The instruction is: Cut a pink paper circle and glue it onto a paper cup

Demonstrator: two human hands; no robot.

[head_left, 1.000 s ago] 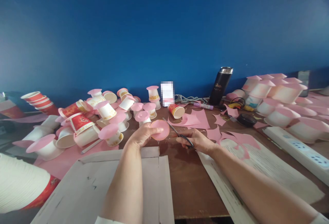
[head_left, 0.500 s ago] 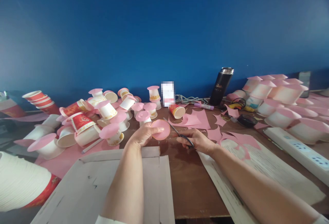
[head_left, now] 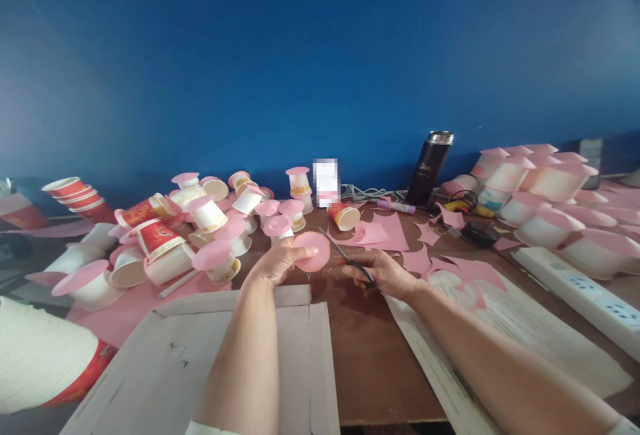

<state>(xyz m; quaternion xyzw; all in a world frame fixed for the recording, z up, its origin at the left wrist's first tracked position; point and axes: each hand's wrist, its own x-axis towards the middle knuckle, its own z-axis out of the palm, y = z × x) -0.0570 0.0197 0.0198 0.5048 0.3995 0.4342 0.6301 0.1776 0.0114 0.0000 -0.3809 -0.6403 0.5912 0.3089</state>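
My left hand pinches a round pink paper disc near its left edge, thumb on top. The disc seems to sit over a round rim, perhaps a cup's, but what lies beneath is hidden. Held in my right hand, with fingers through the handles, is a pair of dark-handled scissors. Their blades point up and left, close beside the disc's right edge; whether they touch it I cannot tell. Behind the disc lies a red and gold paper cup on its side, among pink paper scraps.
Many pink-topped paper cups crowd the left, and more stacked cups fill the right. A black flask, purple glue stick and white power strip lie right of centre. A cardboard sheet covers the near left.
Almost nothing differs. Both hands, the disc and the scissors hold nearly the same place, and the view has shifted only slightly.
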